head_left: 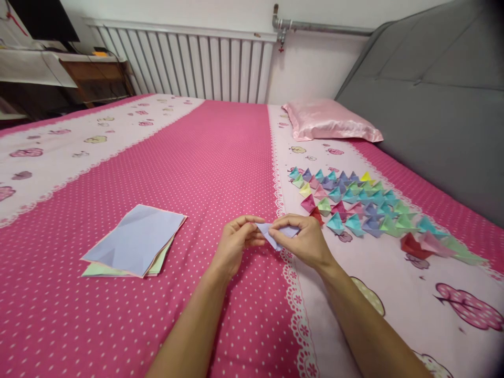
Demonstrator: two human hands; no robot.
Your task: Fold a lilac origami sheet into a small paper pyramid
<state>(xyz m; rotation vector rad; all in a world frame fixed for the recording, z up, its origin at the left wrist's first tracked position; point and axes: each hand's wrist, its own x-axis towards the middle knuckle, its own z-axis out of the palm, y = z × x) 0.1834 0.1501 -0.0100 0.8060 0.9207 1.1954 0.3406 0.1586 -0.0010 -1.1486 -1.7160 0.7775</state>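
Between my two hands is a small folded piece of lavender paper (269, 234), held a little above the bed. My left hand (235, 239) pinches its left corner between thumb and fingers. Around the right part of the paper my right hand (301, 239) is closed, its thumb and forefinger pressing on the folds and hiding some of it. To the left lies a stack of square paper sheets (136, 239), lavender on top, with pink and green edges showing. Several folded paper boats (354, 197) in many colours stand in rows to the right.
A pink dotted bedspread (232, 152) covers the bed. At the far right a pink satin pillow (331, 119) lies by the grey padded headboard (437, 100). Beyond the bed are a white radiator (197, 63) and a desk (92, 79) with a monitor (43, 20).
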